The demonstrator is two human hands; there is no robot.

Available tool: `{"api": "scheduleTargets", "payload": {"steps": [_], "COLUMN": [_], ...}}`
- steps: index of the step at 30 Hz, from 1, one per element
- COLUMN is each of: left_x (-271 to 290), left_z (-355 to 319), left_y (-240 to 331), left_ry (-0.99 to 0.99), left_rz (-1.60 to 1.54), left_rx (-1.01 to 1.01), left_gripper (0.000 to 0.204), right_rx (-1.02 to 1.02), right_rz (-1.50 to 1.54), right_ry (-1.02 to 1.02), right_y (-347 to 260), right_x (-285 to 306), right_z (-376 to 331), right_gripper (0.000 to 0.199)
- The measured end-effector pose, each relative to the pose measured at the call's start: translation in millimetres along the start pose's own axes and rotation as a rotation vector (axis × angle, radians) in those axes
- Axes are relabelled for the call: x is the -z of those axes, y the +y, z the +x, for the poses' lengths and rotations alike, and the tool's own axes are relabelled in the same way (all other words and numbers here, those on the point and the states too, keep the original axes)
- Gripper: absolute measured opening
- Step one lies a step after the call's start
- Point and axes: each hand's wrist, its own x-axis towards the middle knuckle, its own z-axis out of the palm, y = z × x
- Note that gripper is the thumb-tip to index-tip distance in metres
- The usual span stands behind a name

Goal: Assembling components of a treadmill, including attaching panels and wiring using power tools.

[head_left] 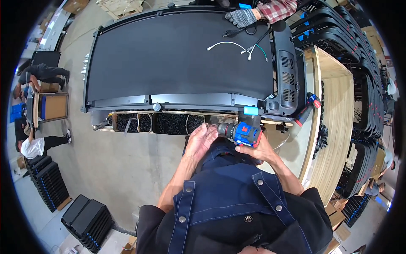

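A long black treadmill deck with a flat dark belt (177, 55) lies across a raised work surface, filling the upper middle of the view. To its right stands a tall pale plywood crate (334, 122), and beyond that a row of stacked black treadmill frames (363, 76). Along the deck's near edge runs a narrow wooden tray of compartments filled with black screws (169, 123). On the belt, near its far right corner, lie loose white, green and black wires with a plug (245, 44), and a co-worker's grey-gloved hand (241, 17) rests just beside them. A second red-and-blue power tool (308, 108) lies at the deck's right end.

The person's right hand (253, 149) is closed around the grip of a blue and black cordless drill-driver (241, 132), held level just in front of the screw tray, its nose pointing to the person's left. The left hand (201, 139) is cupped loosely against the drill's chuck end, fingers partly curled; whether it pinches a screw cannot be told.
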Motion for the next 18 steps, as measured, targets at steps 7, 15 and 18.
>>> {"api": "scheduleTargets", "payload": {"steps": [7, 15, 18], "left_x": [-10, -26, -34], "left_z": [6, 9, 14], "left_y": [0, 7, 9], "left_ry": [-0.003, -0.06, -0.121], "left_rz": [-0.017, 0.414, 0.327], "left_rx": [0.021, -0.164, -0.054], "left_gripper": [0.023, 0.026, 0.032], "right_rx": [-0.004, -0.031, -0.059], "right_rz": [0.042, -0.124, -0.085], "right_ry": [0.022, 0.081, 0.14], "right_y": [10, 4, 5], "right_x": [0, -2, -1], "right_z": [-3, -16, -22], "right_gripper": [0.05, 0.041, 0.041]}}
